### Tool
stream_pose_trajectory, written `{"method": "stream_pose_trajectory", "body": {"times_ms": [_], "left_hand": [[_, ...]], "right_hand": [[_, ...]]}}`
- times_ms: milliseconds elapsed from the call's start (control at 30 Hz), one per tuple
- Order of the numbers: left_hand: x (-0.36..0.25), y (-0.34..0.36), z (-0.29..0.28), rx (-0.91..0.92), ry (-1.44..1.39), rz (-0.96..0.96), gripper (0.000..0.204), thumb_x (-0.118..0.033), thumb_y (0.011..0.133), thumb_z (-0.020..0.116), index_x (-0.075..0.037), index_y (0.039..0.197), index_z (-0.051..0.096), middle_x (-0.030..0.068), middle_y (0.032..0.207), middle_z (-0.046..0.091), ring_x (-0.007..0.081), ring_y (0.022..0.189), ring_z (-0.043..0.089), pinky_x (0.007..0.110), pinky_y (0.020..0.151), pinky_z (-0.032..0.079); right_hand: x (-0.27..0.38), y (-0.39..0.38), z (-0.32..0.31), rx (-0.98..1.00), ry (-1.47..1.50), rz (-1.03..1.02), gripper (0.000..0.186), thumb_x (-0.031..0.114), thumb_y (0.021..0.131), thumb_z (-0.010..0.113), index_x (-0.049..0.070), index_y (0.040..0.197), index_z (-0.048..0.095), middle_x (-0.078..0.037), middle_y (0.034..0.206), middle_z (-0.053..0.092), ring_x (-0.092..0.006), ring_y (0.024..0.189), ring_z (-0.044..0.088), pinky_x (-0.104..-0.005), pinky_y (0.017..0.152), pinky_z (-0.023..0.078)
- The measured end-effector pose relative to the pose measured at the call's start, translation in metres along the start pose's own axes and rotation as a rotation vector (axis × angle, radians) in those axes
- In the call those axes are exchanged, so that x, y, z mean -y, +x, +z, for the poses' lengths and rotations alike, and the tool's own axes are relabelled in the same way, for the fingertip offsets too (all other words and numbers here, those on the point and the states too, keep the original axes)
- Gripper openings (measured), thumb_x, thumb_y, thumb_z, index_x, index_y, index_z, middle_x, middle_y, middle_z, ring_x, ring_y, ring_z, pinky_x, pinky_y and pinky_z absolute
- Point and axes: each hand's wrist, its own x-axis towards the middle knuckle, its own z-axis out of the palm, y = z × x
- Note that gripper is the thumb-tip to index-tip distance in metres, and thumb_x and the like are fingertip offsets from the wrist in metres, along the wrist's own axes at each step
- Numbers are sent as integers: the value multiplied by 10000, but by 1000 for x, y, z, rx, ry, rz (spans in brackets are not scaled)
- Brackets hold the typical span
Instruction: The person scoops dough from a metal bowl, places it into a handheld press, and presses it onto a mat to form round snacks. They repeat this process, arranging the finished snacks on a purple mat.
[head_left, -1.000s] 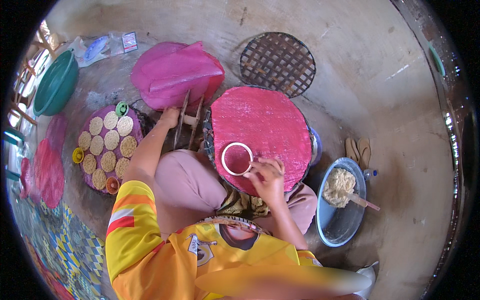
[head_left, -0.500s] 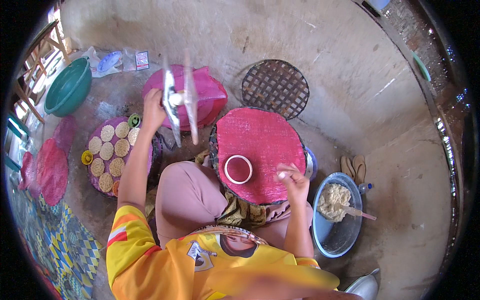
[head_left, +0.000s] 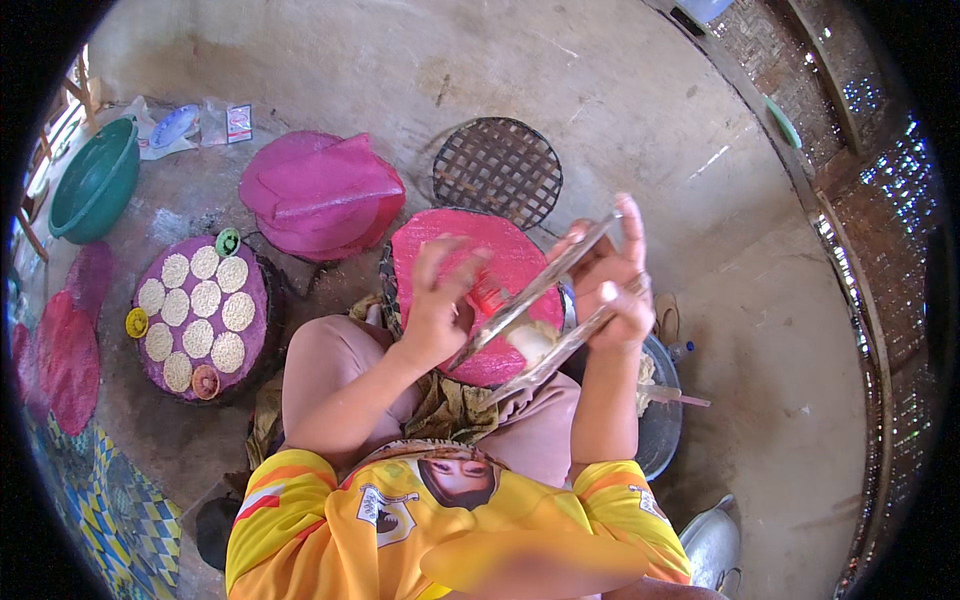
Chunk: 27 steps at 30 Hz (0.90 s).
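Observation:
My right hand (head_left: 620,285) grips a tool made of two long, flat bars (head_left: 532,300) with a pale block (head_left: 533,343) between them, held at a slant over the red covered round tray (head_left: 420,240). My left hand (head_left: 450,300) is beside the tool, its bent fingers blurred around a small red object (head_left: 488,295); whether it holds this object I cannot tell. The white ring seen earlier on the tray is out of sight.
Left are a purple round board (head_left: 180,255) of pale discs with small coloured moulds, and a green basin (head_left: 90,190). Behind are pink sheets (head_left: 310,190) and a woven rack (head_left: 495,170). A grey-blue tub (head_left: 660,445) of dough, sandals (head_left: 668,318) and a metal vessel (head_left: 710,540) are on the right.
My left hand lifted the barred tool from beside the pink sheets and brought it rightward over the tray. My right hand rose from near the ring and now grips it.

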Motion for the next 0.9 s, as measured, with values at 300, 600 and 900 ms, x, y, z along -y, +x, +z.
{"method": "stream_pose_trajectory", "body": {"times_ms": [300, 600, 900], "left_hand": [[-37, -58, 37, 962, -2245, -1169, 1036, -817, 598, 315, -24, 1265, 328, 231, 1082, 478, 330, 1014, 479, 420, 852, 397], [-45, -94, 60, 773, -2829, -1147, 951, -755, 645, 367, -31, 1263, 340, 88, 966, 475, 237, 945, 459, 375, 792, 375], [-26, -83, 68, 412, -2982, -1169, 592, -480, 749, 431, -36, 1140, 446, 83, 918, 446, 228, 888, 435, 363, 709, 344]], "right_hand": [[9, 42, -24, -67, 167, 174, 730, 205, 579, 599, 152, 1245, 306, -192, 939, 466, -353, 897, 507, -468, 817, 422], [-115, 58, -85, -228, 8, 943, 529, 116, 662, 490, 97, 1175, 362, -199, 947, 520, -318, 851, 539, -433, 755, 437], [-170, 92, -91, -329, -394, 1185, 121, 109, 646, 499, 17, 724, 485, -165, 613, 525, -312, 527, 547, -425, 552, 478]]}}
